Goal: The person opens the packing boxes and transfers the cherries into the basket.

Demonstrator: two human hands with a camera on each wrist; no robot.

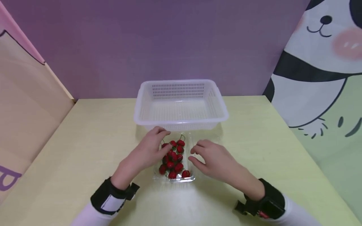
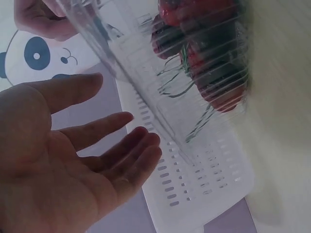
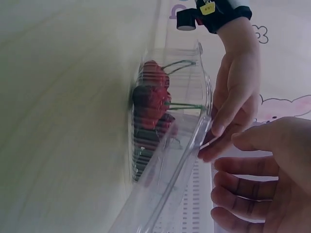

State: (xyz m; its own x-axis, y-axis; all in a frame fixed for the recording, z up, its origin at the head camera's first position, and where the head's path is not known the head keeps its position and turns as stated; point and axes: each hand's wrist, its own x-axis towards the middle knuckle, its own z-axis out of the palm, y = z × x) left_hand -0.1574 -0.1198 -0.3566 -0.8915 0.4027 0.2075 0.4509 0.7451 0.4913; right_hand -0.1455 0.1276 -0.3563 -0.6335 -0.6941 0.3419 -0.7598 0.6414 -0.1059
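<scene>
A clear plastic clamshell box [image 1: 186,180] stands on the table with several red cherries [image 1: 172,157] inside, some with green stems. Over the box's left side is my left hand [image 1: 147,150], its fingers loosely bent and nothing in its grasp. My right hand [image 1: 216,158] hovers by the right side, fingers apart and slightly bent, also holding nothing. In the right wrist view the box's transparent lid [image 3: 160,199] slants out on the side near that hand. Whether any left fingertip touches the box rim cannot be made out.
Just behind the box stands a white perforated plastic basket [image 1: 181,121], with no contents visible. A purple wall panel [image 1: 175,40] rises at the table's far edge. Printed panels flank the pale table [image 1: 96,135], a panda picture [image 1: 311,94] on the right one.
</scene>
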